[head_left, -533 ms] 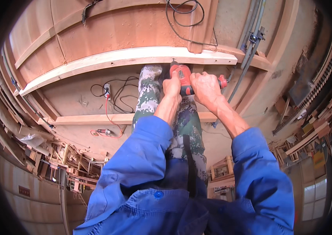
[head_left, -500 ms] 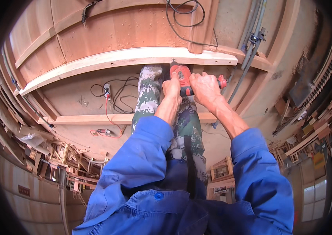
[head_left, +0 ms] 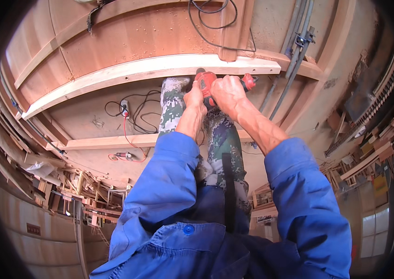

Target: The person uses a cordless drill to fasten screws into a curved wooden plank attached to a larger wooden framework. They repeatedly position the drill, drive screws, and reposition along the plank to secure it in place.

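Both hands hold a red and black power drill (head_left: 205,83) against the near side of a pale wooden beam (head_left: 132,69). My left hand (head_left: 194,98) is wrapped round the drill's left side. On the other side, my right hand (head_left: 228,93) is closed over the drill's body, and a red end of the tool shows beyond its knuckles. The drill's dark nose meets the beam's edge; the bit itself does not show. Several small dark holes mark the beam's near face. My legs, in camouflage trousers, are below the drill.
Black cable loops lie on a wooden panel (head_left: 136,35) beyond the beam. A power strip (head_left: 125,106) with cords and an angle grinder (head_left: 122,156) lie on the floor at left. Long metal bar clamps (head_left: 294,60) cross the frame at right. Wood offcuts (head_left: 90,186) are piled at left.
The drill and both hands have shifted left along the beam. The drill's nose is closer against the beam, and the bit visible before no longer shows.
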Demonstrator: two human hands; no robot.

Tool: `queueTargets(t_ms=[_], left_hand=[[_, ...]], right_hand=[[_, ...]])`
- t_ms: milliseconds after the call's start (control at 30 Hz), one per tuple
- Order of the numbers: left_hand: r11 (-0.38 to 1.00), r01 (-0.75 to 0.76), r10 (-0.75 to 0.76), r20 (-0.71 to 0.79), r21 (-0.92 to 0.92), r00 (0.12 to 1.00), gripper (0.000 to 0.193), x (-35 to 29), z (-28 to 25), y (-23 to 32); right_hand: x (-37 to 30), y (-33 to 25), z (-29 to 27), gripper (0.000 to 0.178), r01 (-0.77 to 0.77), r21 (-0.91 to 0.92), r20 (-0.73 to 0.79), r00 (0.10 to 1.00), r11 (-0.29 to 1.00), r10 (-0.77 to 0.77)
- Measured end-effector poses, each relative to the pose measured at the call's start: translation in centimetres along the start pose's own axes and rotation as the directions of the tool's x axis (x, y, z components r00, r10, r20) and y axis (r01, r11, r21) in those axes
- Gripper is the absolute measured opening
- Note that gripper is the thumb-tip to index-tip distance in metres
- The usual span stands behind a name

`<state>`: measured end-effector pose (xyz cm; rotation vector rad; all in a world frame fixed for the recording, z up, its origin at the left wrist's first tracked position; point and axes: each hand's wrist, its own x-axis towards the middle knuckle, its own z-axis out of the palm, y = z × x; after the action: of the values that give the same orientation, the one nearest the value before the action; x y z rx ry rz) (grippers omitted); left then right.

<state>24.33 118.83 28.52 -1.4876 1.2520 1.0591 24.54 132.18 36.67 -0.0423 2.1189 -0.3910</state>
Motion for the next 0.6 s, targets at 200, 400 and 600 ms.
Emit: queueTargets(t_ms=[200,400,600], left_hand=[[1.0,-0.003,0.003,0.017,-0.014,1.0,0.045,1.5,-0.6,-0.2],[0.998,-0.012,0.015,-0.048,0.054,0.999,0.049,1.3,-0.4,-0.7],[1.0,0.017,-0.018,-0.05,-0.023,0.999,0.048,0.3,0.4,0.0]], right_hand=[[0.8,-0.3,-1.1,0.013,0.011,0.041,0.041,0.999,0.999,-0.013],[0.2,0.0,-0.1,0.013,0.011,0.021,-0.046,0.999,1.0,-0.01],[0.8,0.3,-0.9,0.013,0.032,-0.005,0.019,0.999,0.999,-0.032]])
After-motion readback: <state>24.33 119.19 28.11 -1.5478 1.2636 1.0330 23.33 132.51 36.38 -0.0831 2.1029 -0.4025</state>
